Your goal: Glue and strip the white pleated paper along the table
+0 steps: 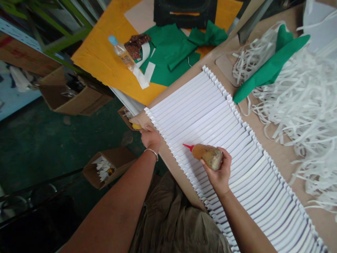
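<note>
My right hand is wrapped round a squeeze glue bottle with a red pointed nozzle and brownish contents. The bottle lies tilted in the hand, its tip pointing left, over a long row of overlapping white paper strips with notched ends. My left hand, below a bracelet at the wrist, grips the brown table edge beside the left ends of the strips. Some of its fingers are hidden.
A tangled heap of narrow white strips lies right, with green cloth on it. On the yellow-covered table are a blue-capped bottle and green pieces. Cardboard boxes stand on the floor at left.
</note>
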A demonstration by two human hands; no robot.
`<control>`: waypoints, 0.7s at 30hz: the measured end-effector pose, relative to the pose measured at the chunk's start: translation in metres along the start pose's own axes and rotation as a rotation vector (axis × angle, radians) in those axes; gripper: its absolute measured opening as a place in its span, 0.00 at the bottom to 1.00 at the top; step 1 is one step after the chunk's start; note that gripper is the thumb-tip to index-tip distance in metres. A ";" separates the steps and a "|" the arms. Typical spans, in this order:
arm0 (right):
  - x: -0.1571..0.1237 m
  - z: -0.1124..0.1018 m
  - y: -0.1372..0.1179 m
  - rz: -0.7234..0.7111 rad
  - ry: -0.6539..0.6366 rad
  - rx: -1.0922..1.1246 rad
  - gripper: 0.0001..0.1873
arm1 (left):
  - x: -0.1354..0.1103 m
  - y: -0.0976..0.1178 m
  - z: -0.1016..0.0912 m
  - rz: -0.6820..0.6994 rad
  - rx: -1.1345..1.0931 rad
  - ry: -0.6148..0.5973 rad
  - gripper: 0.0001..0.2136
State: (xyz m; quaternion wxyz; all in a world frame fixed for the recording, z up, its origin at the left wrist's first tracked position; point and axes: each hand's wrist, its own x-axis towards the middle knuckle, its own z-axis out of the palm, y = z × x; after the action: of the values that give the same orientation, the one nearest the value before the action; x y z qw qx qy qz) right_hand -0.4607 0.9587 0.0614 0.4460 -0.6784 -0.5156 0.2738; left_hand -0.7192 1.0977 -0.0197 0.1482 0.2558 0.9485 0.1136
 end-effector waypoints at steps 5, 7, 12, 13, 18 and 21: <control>0.050 -0.036 0.009 -0.109 0.211 0.079 0.42 | 0.004 -0.005 0.004 0.012 -0.010 0.007 0.25; 0.082 -0.051 0.016 0.017 0.385 0.127 0.39 | 0.007 -0.009 0.008 0.020 -0.016 0.021 0.25; 0.158 -0.073 0.045 0.254 0.492 0.520 0.30 | 0.011 -0.011 0.012 0.026 -0.024 0.034 0.25; 0.167 -0.074 0.050 0.271 0.489 0.549 0.30 | 0.010 -0.010 0.011 0.019 -0.020 0.033 0.25; 0.187 -0.069 0.067 0.317 0.486 0.552 0.31 | 0.005 -0.003 0.002 -0.010 0.000 0.015 0.25; 0.189 -0.063 0.068 0.320 0.500 0.523 0.33 | 0.003 -0.001 0.000 -0.005 0.009 0.011 0.26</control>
State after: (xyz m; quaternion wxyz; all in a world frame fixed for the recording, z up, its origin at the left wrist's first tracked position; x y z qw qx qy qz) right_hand -0.3171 1.1124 0.0465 0.6673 -0.6596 -0.1918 0.2880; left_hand -0.7225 1.0988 -0.0205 0.1419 0.2536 0.9505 0.1104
